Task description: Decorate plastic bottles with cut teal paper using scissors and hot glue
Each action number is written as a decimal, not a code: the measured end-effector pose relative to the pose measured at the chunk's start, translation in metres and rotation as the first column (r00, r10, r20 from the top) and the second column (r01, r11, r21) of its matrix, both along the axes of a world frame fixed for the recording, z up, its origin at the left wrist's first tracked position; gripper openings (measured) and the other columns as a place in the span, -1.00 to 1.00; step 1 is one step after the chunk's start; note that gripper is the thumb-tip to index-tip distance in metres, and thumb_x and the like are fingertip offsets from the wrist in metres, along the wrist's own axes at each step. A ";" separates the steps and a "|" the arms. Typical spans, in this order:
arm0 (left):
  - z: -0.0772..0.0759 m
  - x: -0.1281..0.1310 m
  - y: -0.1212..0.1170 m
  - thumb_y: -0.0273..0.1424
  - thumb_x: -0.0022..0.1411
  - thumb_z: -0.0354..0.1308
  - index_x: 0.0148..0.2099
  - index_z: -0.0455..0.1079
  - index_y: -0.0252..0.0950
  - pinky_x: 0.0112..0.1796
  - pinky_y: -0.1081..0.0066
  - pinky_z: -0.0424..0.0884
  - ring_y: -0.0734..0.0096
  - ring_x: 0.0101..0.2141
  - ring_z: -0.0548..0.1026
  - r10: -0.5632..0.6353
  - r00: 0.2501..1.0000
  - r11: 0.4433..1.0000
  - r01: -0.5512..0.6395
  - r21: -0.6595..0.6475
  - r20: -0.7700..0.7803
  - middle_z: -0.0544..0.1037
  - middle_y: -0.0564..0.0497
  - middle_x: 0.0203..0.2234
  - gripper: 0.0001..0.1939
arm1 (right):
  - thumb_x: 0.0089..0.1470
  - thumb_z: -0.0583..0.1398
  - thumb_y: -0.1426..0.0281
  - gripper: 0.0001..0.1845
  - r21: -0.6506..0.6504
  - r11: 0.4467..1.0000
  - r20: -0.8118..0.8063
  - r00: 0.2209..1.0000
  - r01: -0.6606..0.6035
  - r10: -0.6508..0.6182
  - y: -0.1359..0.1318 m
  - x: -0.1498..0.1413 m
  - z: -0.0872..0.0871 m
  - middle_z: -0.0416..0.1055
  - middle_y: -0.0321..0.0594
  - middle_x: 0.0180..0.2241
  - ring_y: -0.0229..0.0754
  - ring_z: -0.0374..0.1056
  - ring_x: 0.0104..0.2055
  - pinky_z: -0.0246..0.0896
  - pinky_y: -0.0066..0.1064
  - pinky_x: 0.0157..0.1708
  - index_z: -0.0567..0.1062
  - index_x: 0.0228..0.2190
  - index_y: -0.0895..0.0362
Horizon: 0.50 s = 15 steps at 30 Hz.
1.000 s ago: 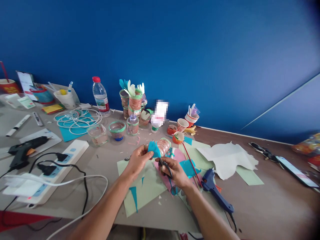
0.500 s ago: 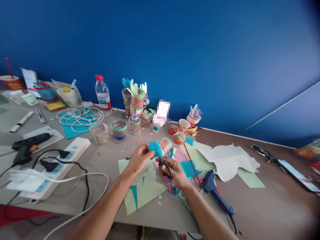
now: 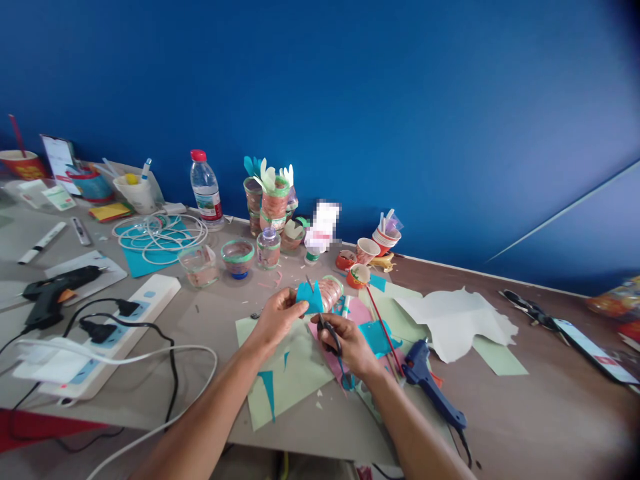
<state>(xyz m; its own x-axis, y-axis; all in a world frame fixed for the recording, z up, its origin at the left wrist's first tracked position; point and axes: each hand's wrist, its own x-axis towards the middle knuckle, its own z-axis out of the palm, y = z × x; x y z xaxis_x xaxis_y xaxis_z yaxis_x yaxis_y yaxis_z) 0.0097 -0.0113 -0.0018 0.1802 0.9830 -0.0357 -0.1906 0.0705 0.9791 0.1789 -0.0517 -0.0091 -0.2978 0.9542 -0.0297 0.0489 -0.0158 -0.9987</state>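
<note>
My left hand (image 3: pixel 277 319) pinches a small teal paper piece (image 3: pixel 310 298) above the table's middle. My right hand (image 3: pixel 347 343) grips black-handled scissors (image 3: pixel 327 330); their blades point up into the teal piece. Just behind the paper lies a clear plastic bottle part wrapped in pink (image 3: pixel 331 292). Under my hands lie a pale green sheet (image 3: pixel 287 373) with teal offcuts (image 3: pixel 267 390) and a pink sheet (image 3: pixel 357 313). A second teal scrap (image 3: pixel 379 335) sits right of my right hand.
A blue glue gun (image 3: pixel 433 390) lies to the right, a black one (image 3: pixel 53 293) to the left beside a white power strip (image 3: pixel 107 333) with cables. Cut bottles, cups, a water bottle (image 3: pixel 206 191) and a cable coil (image 3: pixel 160 233) stand behind. White paper (image 3: pixel 457 319) and a phone (image 3: pixel 593 343) lie right.
The scissor blades have closed further into the teal piece, which my left hand has turned slightly. The view shifted a little between the earliest frame and now.
</note>
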 end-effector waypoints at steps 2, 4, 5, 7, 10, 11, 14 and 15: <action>0.000 0.000 0.001 -0.29 -0.03 0.24 -0.41 0.37 -0.30 -0.38 0.46 0.26 0.48 -0.47 0.34 0.017 1.000 1.000 -0.017 -0.001 0.003 0.41 0.10 -0.55 -0.81 | -0.09 0.25 -0.07 -0.42 -0.015 1.000 -0.012 1.000 0.019 -0.019 0.000 0.000 -0.001 0.13 -0.41 -0.61 -0.36 0.01 -0.57 -0.07 -0.49 -0.57 0.47 -0.21 0.15; 0.001 0.000 0.001 -0.26 -0.06 0.25 -0.43 0.37 -0.29 -0.39 0.45 0.26 0.47 -0.48 0.33 0.047 0.999 0.999 -0.047 0.000 0.010 0.40 0.10 -0.56 -0.78 | -0.09 0.26 -0.06 -0.41 -0.019 0.999 -0.042 0.999 0.028 -0.029 -0.001 0.001 -0.004 0.18 -0.39 -0.60 -0.34 0.06 -0.57 -0.04 -0.47 -0.56 0.47 -0.20 0.14; 0.002 -0.001 0.001 -0.25 -0.08 0.26 -0.44 0.36 -0.29 -0.39 0.45 0.26 0.47 -0.48 0.33 0.065 0.998 0.998 -0.065 0.003 0.012 0.40 0.10 -0.56 -0.77 | -0.09 0.26 -0.06 -0.41 -0.017 0.999 -0.064 0.998 0.028 -0.029 -0.001 0.002 -0.006 0.21 -0.37 -0.59 -0.33 0.09 -0.56 -0.01 -0.46 -0.55 0.47 -0.20 0.14; 0.003 -0.001 0.002 -0.23 -0.09 0.27 -0.45 0.36 -0.29 -0.38 0.44 0.26 0.46 -0.47 0.34 0.110 0.994 0.994 -0.110 0.007 0.013 0.41 0.09 -0.55 -0.75 | -0.07 0.25 -0.06 -0.42 -0.006 1.000 -0.111 0.994 0.021 -0.022 -0.001 0.002 -0.009 0.26 -0.35 -0.58 -0.30 0.15 -0.54 0.02 -0.44 -0.52 0.47 -0.19 0.15; 0.003 -0.002 0.004 -0.23 -0.09 0.27 -0.44 0.35 -0.29 -0.39 0.45 0.25 0.49 -0.50 0.32 0.188 0.982 0.982 -0.188 0.000 0.026 0.39 0.11 -0.56 -0.74 | -0.04 0.23 -0.06 -0.43 -0.008 1.000 -0.152 0.988 0.001 -0.002 -0.001 0.003 -0.010 0.31 -0.32 -0.58 -0.29 0.19 -0.54 0.03 -0.44 -0.52 0.46 -0.19 0.16; 0.002 -0.003 0.005 -0.23 -0.09 0.27 -0.44 0.34 -0.29 -0.41 0.45 0.24 0.50 -0.51 0.31 0.213 0.976 0.977 -0.213 -0.003 0.036 0.38 0.13 -0.58 -0.74 | -0.03 0.22 -0.06 -0.43 -0.015 1.000 -0.153 0.988 -0.006 0.004 -0.002 0.003 -0.009 0.33 -0.31 -0.57 -0.30 0.19 -0.54 0.02 -0.45 -0.53 0.46 -0.19 0.17; -0.003 -0.006 0.010 -0.23 -0.08 0.26 -0.42 0.33 -0.30 -0.44 0.48 0.22 0.53 -0.54 0.31 0.288 0.956 0.958 -0.288 -0.011 0.058 0.36 0.14 -0.60 -0.74 | -0.01 0.20 -0.06 -0.43 -0.038 0.999 -0.107 0.994 -0.031 0.027 -0.003 0.002 -0.004 0.36 -0.28 -0.55 -0.32 0.17 -0.56 -0.01 -0.48 -0.57 0.45 -0.19 0.18; -0.005 -0.007 0.012 -0.23 -0.08 0.27 -0.42 0.33 -0.30 -0.45 0.48 0.22 0.54 -0.55 0.31 0.314 0.947 0.949 -0.313 -0.017 0.064 0.36 0.15 -0.61 -0.73 | -0.01 0.20 -0.06 -0.42 -0.044 0.998 -0.080 0.996 -0.038 0.034 -0.003 0.002 -0.002 0.37 -0.28 -0.55 -0.33 0.17 -0.57 -0.02 -0.49 -0.58 0.45 -0.19 0.18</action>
<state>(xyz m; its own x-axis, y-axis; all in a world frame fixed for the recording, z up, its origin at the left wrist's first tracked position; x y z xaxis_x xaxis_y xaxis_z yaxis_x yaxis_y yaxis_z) 0.0031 0.0002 -0.0071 -0.1349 0.9900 -0.0411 -0.2674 0.0036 0.9636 0.1807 -0.0548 -0.0112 -0.3352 0.9409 -0.0480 -0.0292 -0.0614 -0.9977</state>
